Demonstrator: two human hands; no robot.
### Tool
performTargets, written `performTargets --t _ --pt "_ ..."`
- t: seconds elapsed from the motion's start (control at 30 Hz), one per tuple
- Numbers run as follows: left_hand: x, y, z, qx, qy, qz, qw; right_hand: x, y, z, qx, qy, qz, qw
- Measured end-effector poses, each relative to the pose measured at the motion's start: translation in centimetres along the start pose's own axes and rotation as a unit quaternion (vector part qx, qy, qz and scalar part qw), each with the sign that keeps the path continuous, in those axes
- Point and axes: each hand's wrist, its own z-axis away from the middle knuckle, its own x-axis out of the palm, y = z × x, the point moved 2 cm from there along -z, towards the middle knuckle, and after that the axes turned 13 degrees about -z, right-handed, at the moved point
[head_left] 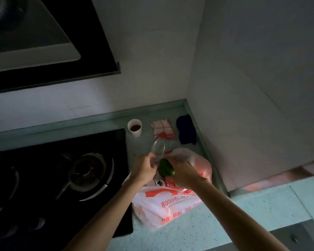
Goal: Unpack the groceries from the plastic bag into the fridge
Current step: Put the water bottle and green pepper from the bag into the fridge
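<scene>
A white, thin plastic bag with orange-red print lies crumpled on the pale speckled desk, just beside the black gas hob. Above its open mouth, the right hand has its grip closed around a smooth, dark green vegetable. The left hand has its grip wrapped on the lower end of a clear plastic bottle, tilted away toward a white paper cup.
</scene>
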Motion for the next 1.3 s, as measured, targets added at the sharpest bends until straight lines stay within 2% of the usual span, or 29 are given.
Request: performTargets --t 0.23,0.4,0.7,0.83,1.1,1.3 --pt "2.9 -0.1 -4.6 -0.048 -0.046 -0.101 0.993 -0.7 3.4 -0.6 -0.058 0.021 0.05 0.997" --pt "5.2 -1.0 -5.7 -0.102 -0.088 -0.109 0.985 -0.8 4.1 -0.7 -0.061 0.028 -0.01 0.998" --pt "4.3 -1.1 -5.5 -0.097 -0.061 0.035 0.993 -2.3 4.5 -0.7 0.003 0.019 -0.088 0.996" --pt "2.5 -0.8 -4.7 -0.073 -0.002 0.135 0.988 -4.3 3.5 0.1 0.029 0.075 -0.11 0.991" --pt "-4.5 3.2 1.8 0.05 0.138 0.246 0.958 -6.2 -0.4 5.9 0.03 0.168 -0.287 0.943" --pt "-7.8 3.7 10.5 0.092 0.101 0.385 0.913 -5.3 -4.4 13.4 -0.038 0.227 -0.464 0.855"
